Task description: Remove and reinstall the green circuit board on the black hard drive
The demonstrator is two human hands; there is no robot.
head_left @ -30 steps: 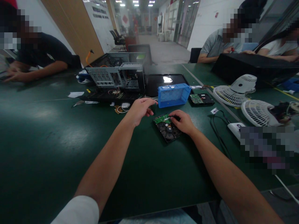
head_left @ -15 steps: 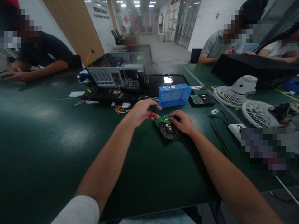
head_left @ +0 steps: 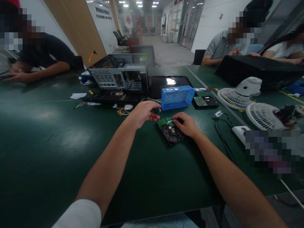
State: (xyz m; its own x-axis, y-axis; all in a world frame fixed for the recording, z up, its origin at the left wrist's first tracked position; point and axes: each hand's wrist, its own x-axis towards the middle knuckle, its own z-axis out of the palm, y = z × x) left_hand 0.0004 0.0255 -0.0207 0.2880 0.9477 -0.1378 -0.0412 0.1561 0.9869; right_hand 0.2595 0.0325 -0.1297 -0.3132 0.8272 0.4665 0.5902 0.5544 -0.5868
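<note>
A hard drive (head_left: 171,134) lies on the green table, its green circuit board (head_left: 164,121) facing up at the far end. My right hand (head_left: 185,123) rests at the drive's right side, fingers pinched on a thin dark tool (head_left: 176,119). The tool points left over the board; its exact kind is too small to make out. Just left of the board hovers my left hand (head_left: 147,114), thumb and fingers curved apart, with nothing visible in it. Whether its fingertips touch the drive's edge I cannot tell.
Beyond my hands stand a blue plastic bin (head_left: 178,98) and an opened computer case (head_left: 118,77). A second hard drive (head_left: 205,102) lies right of the bin. Fan parts (head_left: 235,97), a power strip (head_left: 241,132) and a black cable (head_left: 222,136) occupy the right. Other people sit across the table.
My left hand has drawn back slightly to the left, away from the circuit board. The right hand and the hard drive look almost unmoved.
</note>
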